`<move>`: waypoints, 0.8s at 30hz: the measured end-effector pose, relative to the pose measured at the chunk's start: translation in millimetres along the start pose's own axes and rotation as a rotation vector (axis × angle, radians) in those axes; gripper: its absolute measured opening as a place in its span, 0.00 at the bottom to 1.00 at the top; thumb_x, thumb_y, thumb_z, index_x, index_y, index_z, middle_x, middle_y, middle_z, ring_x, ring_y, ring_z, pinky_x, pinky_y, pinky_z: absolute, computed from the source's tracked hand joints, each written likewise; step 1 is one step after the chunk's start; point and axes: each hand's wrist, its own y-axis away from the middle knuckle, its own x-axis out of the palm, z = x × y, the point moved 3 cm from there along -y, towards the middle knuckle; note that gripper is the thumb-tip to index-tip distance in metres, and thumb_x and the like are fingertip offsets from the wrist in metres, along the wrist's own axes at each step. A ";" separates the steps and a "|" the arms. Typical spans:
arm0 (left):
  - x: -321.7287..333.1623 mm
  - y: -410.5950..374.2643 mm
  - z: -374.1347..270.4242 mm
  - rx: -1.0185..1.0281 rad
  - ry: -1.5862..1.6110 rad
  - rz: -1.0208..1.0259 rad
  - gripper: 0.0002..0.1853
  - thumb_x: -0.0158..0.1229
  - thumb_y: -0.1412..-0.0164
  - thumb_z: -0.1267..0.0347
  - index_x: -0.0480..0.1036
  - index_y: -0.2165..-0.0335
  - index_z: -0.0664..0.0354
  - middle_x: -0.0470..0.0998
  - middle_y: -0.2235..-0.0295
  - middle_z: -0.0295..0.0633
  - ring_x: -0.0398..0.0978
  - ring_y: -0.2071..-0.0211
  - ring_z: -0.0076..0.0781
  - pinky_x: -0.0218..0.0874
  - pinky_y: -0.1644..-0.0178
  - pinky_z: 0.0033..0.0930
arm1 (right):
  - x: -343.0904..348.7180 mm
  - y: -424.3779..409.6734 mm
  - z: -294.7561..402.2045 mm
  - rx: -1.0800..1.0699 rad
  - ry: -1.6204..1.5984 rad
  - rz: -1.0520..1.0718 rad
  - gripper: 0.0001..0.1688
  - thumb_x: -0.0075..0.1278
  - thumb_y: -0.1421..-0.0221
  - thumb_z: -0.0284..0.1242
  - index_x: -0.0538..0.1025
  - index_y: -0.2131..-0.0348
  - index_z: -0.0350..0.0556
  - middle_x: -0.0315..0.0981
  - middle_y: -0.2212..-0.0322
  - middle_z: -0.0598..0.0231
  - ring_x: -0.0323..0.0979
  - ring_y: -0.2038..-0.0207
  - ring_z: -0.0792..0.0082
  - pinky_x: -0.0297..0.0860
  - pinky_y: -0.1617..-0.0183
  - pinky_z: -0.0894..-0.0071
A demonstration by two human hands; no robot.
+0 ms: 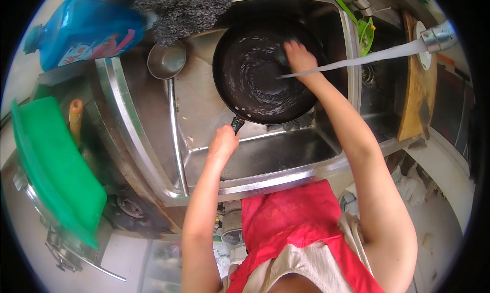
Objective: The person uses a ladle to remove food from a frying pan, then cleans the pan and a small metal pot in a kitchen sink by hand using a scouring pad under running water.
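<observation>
A black frying pan [264, 101] rests in the stainless steel sink, with swirling water inside it. My left hand [225, 139] grips the pan's handle [237, 124] at the near side. Inside the pan, at its right wall, is my right hand [300, 59], blurred, fingers pointing towards the far side. Something dark may lie under those fingers, but the blur hides whether they hold it. From the faucet spout [440, 36] at the right, a stream of water [367, 59] crosses my right wrist and falls into the pan.
A long-handled metal ladle [167, 61] leans in the sink's left side. Steel wool [187, 9] and a blue detergent bottle [92, 30] are at the far left. Left stands a green plastic basin [57, 166]. A wooden cutting board [411, 90] stands in the right basin, near a green strainer [366, 36].
</observation>
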 end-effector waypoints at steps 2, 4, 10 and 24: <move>0.6 -1.8 1.0 -0.002 -0.020 -0.006 0.16 0.57 0.44 0.65 0.73 0.63 0.69 0.77 0.67 0.60 0.75 0.62 0.57 0.67 0.58 0.50 | -6.3 -19.4 25.3 -0.056 -0.099 -0.128 0.30 0.55 0.59 0.22 0.66 0.53 0.47 0.67 0.57 0.58 0.67 0.54 0.56 0.72 0.58 0.59; 1.0 -2.5 3.2 -0.013 -0.013 0.009 0.16 0.57 0.44 0.64 0.73 0.63 0.68 0.77 0.67 0.60 0.75 0.62 0.57 0.67 0.58 0.50 | -16.0 -4.7 53.4 -0.347 -0.153 -0.402 0.27 0.55 0.59 0.23 0.69 0.55 0.49 0.67 0.57 0.58 0.67 0.54 0.56 0.71 0.59 0.60; 1.8 -3.0 4.6 0.007 -0.012 -0.014 0.16 0.57 0.45 0.64 0.73 0.64 0.68 0.77 0.66 0.59 0.75 0.61 0.56 0.67 0.58 0.50 | -44.0 140.2 71.6 -0.324 -0.177 0.793 0.10 0.48 0.49 0.32 0.79 0.67 0.55 0.75 0.68 0.52 0.75 0.66 0.54 0.71 0.63 0.60; -0.4 -0.1 5.2 0.048 -0.035 -0.039 0.16 0.58 0.46 0.64 0.74 0.65 0.69 0.77 0.67 0.58 0.76 0.63 0.55 0.67 0.59 0.48 | -55.4 181.1 54.0 -0.126 -0.422 0.837 0.22 0.42 0.39 0.39 0.75 0.61 0.36 0.70 0.57 0.51 0.69 0.54 0.50 0.65 0.50 0.58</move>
